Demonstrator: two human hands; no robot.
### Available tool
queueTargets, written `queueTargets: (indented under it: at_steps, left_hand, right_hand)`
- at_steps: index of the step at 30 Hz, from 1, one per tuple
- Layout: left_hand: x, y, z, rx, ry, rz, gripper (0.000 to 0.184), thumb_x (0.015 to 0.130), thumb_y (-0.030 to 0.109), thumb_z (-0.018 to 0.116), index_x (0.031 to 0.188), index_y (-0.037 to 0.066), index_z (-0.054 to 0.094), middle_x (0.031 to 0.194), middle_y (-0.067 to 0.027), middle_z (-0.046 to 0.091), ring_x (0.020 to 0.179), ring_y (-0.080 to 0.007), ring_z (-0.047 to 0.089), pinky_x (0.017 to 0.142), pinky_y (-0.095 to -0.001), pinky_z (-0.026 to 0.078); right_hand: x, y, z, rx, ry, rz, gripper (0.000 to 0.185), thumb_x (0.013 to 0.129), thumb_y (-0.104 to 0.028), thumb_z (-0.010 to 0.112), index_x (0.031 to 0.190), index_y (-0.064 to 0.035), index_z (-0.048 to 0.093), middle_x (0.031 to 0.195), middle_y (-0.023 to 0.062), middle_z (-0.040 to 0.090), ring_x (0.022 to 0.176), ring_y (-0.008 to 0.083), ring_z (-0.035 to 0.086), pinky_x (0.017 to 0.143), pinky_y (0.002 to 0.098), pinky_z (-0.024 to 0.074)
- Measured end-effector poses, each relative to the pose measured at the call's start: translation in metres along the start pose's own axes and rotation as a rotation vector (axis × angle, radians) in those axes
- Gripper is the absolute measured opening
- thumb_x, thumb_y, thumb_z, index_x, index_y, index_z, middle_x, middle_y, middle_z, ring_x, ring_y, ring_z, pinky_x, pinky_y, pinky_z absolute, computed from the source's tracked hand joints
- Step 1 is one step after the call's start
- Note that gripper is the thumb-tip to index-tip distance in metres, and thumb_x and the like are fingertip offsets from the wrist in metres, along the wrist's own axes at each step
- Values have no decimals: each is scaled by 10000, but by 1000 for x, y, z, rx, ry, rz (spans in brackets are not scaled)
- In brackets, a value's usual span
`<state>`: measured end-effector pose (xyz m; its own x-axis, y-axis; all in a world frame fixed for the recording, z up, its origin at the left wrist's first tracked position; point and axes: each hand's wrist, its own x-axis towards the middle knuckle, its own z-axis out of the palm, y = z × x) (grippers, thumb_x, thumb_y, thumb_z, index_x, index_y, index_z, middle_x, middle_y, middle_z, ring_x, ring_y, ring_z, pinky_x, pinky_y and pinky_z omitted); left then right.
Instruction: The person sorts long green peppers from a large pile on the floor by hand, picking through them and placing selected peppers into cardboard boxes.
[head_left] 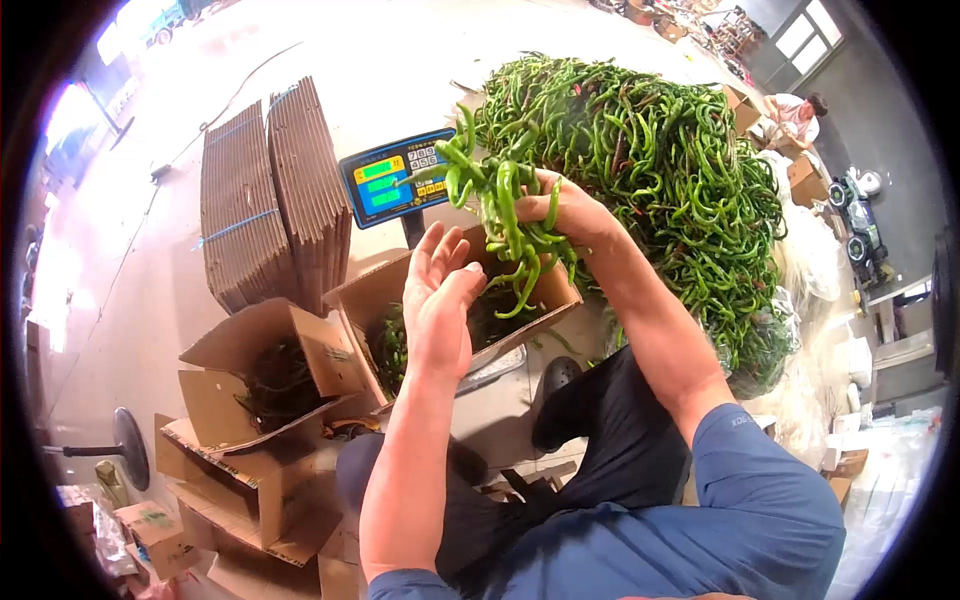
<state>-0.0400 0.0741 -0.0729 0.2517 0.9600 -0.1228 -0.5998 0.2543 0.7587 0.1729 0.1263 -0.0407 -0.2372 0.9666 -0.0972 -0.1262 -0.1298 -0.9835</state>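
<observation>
A bunch of long green chili peppers point(512, 225) hangs from my right hand point(565, 210), whose fingers are wrapped round it. Palm up, my left hand point(440, 305) is just left of the bunch with its fingers stretched and holding nothing. Below both hands stands an open cardboard box point(365, 290) with some green peppers inside, partly hidden by my left hand and forearm. Behind the box is a digital scale display point(395, 178) with lit green readouts. To the right rises a large heap of green chili peppers point(650, 170), close to my right forearm.
Flattened cardboard boxes point(245, 200) stand in a strapped stack at left. Another open box point(215, 405) holds dark contents, with more cartons point(270, 500) below it. Clear plastic sheeting point(810, 250) lies beside the heap. A person point(795, 120) is at the far right.
</observation>
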Motion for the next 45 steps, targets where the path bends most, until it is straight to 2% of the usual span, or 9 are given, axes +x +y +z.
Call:
queueTargets:
  at_steps: [4,9,12,17,23,32,36,41,45]
  left_hand:
    - [8,-4,-2,-120,-35,-27,689,894,8,577,1525,107,319,1426,-84,486,1239,-196,538,974,-403,496]
    - [9,-1,3,-258,-105,-31,841,660,-77,442,1477,112,376,1374,-90,531,1295,-267,496,1059,-530,411]
    - [15,-7,-7,-418,-280,-80,900,640,-110,430,1498,145,349,1396,-63,508,1303,-228,474,1094,-442,381]
    - [17,-17,-12,-309,-124,-80,633,881,114,745,1431,202,445,1326,-44,577,1223,-237,567,1030,-488,471]
    - [27,-23,-17,-371,-76,-85,634,862,46,665,1439,225,475,1312,-28,597,1207,-229,579,1017,-454,491]
    - [33,-30,-19,-404,-31,-84,612,833,16,580,1411,200,490,1332,-77,590,1224,-286,577,1039,-487,479]
    - [30,-26,-20,-514,-33,-136,639,818,-17,536,1418,190,461,1318,-107,588,1193,-293,593,1021,-468,500]
    - [29,-23,-21,-506,-12,-115,659,799,-2,518,1430,180,462,1313,-107,594,1208,-312,583,1058,-498,467]
    - [29,-24,-25,-498,-37,-104,656,776,5,502,1418,137,466,1335,-133,581,1238,-328,565,1087,-507,441]
  right_hand:
    - [-1,-3,10,-8,-81,8,315,846,-38,707,1156,-14,657,1040,66,714,904,136,679,805,293,549]
    - [4,8,16,-332,-41,-13,409,828,-22,699,1231,-21,628,1027,31,698,926,112,630,846,278,519]
    - [7,14,20,-512,-52,-91,451,823,-55,701,1262,-15,608,1018,60,704,953,135,625,892,303,515]
    - [-1,6,32,-582,-134,-168,431,844,-82,677,1266,-31,604,1068,106,692,993,185,640,931,329,504]
    - [3,26,35,-663,-181,-308,413,856,-129,683,1230,-3,564,1165,212,634,1110,333,614,975,401,473]
    - [13,37,24,-876,-114,-382,599,861,-123,665,1418,-13,471,1317,182,595,1224,278,588,1075,353,435]
    - [2,5,16,-797,-245,-74,777,827,-269,714,1466,42,401,1395,250,534,1294,333,531,1115,366,402]
    - [-6,-10,8,-549,-176,93,673,925,-418,692,1425,-8,505,1229,183,670,932,191,657,772,326,557]
    - [1,-9,5,-398,-42,-23,394,956,-193,678,1295,-1,626,957,56,707,860,133,642,766,282,540]
